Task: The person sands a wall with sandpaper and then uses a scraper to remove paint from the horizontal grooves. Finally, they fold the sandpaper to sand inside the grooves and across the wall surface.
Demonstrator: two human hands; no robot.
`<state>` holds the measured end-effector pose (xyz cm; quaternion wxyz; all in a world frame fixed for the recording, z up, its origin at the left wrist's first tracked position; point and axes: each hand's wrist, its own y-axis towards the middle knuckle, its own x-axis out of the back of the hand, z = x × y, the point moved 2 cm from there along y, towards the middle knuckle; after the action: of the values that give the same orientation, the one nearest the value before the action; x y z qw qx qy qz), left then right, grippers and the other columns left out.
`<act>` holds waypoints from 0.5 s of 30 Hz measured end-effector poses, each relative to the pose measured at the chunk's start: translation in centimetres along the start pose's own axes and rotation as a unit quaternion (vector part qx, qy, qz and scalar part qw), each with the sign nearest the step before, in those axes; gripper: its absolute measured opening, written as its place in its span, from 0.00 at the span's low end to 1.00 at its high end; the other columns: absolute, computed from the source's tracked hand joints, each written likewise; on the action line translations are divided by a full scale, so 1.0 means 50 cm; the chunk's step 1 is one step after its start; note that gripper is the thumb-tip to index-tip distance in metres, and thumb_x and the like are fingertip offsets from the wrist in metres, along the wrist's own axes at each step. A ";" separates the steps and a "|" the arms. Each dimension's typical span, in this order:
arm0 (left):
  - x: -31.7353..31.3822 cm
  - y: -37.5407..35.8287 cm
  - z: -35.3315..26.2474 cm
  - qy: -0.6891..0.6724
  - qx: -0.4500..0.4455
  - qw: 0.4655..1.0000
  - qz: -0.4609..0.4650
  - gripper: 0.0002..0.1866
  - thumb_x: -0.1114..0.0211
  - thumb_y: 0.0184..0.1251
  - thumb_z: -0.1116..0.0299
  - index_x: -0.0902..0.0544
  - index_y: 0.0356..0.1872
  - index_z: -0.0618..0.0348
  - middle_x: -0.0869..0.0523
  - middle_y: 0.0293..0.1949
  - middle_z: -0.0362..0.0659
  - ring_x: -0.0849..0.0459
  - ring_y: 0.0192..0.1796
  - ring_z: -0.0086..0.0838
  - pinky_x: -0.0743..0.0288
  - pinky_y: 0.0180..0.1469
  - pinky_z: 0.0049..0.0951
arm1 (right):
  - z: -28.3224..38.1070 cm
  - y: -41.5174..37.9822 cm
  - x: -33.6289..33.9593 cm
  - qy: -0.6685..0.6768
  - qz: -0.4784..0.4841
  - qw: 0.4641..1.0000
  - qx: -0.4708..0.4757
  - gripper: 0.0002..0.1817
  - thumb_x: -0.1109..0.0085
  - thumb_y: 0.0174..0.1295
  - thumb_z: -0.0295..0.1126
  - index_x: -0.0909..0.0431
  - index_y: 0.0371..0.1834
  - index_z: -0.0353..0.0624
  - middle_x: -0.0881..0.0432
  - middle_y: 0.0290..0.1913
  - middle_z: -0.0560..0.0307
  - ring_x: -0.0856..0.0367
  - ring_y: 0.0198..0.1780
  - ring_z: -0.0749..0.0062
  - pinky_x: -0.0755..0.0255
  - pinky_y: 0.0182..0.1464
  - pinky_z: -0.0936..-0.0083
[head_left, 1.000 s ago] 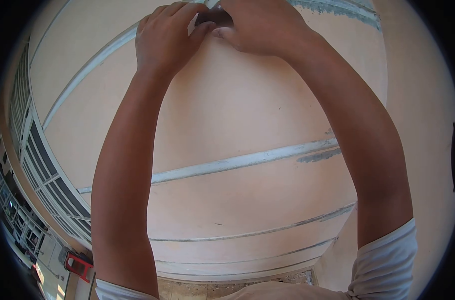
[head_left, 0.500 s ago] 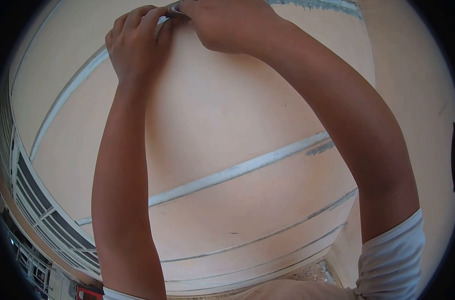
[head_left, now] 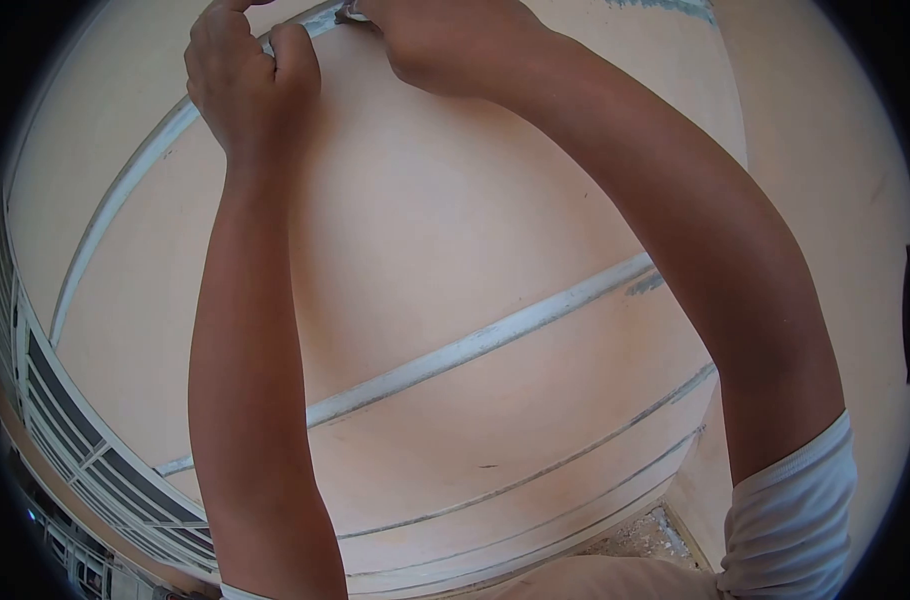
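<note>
High on a pale peach wall (head_left: 445, 200), my left hand (head_left: 240, 75) lies over a whitish strip (head_left: 140, 165). Its fingers are loosely bent, with the thumb apart from the index finger and no object showing between them. The top frame edge cuts off part of this hand. To its right, my right hand (head_left: 440, 40) is closed, its fingertips pinching a small dark and light piece (head_left: 351, 13) right at the same strip. I cannot tell what that piece is. Its upper part is out of frame.
Lower on the wall runs another white strip (head_left: 475, 343), with thinner grey lines (head_left: 535, 485) below it. A barred metal grille (head_left: 95, 460) stands at the left. Rubble-like ground (head_left: 645, 535) shows at the bottom, and a side wall (head_left: 825, 150) rises at the right.
My left hand has moved left and slightly up, away from the right hand, and its thumb has spread from the fingers. The right hand stays near the same spot on the strip.
</note>
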<state>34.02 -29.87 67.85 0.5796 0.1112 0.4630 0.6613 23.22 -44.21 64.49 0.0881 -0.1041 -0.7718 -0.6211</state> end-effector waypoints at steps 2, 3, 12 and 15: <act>0.005 -0.005 -0.006 0.026 -0.013 0.999 0.034 0.17 0.45 0.64 0.75 0.19 0.53 0.60 0.13 0.56 0.39 0.20 0.55 0.38 0.31 0.64 0.40 | -0.008 0.012 -0.029 -0.007 -0.030 0.999 0.024 0.19 0.57 0.74 0.25 0.20 0.59 0.29 0.15 0.57 0.37 0.14 0.58 0.52 0.20 0.63 0.59; 0.005 -0.005 -0.010 0.038 -0.015 0.998 0.050 0.17 0.44 0.64 0.74 0.18 0.53 0.58 0.13 0.56 0.39 0.20 0.56 0.38 0.30 0.63 0.39 | -0.010 0.016 -0.031 -0.012 -0.061 0.997 0.053 0.19 0.58 0.74 0.26 0.20 0.59 0.30 0.15 0.56 0.37 0.14 0.58 0.52 0.20 0.63 0.59; 0.007 -0.003 -0.018 0.073 -0.007 0.991 0.113 0.16 0.43 0.67 0.72 0.17 0.54 0.53 0.12 0.55 0.39 0.19 0.58 0.37 0.26 0.60 0.37 | -0.113 -0.025 0.043 -0.040 0.079 0.994 -0.061 0.19 0.58 0.74 0.24 0.19 0.61 0.36 0.16 0.60 0.39 0.17 0.63 0.53 0.30 0.72 0.57; 0.005 -0.001 -0.019 0.087 -0.031 0.989 0.119 0.15 0.43 0.68 0.71 0.17 0.54 0.52 0.12 0.55 0.40 0.18 0.59 0.37 0.26 0.61 0.38 | -0.145 -0.072 0.081 0.000 -0.012 0.995 -0.097 0.19 0.57 0.74 0.23 0.18 0.61 0.40 0.15 0.60 0.39 0.17 0.63 0.54 0.28 0.71 0.59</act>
<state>33.34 -30.12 67.20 0.4576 0.0898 0.4741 0.7469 18.38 -51.85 63.72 0.0699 -0.1025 -0.7090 -0.6943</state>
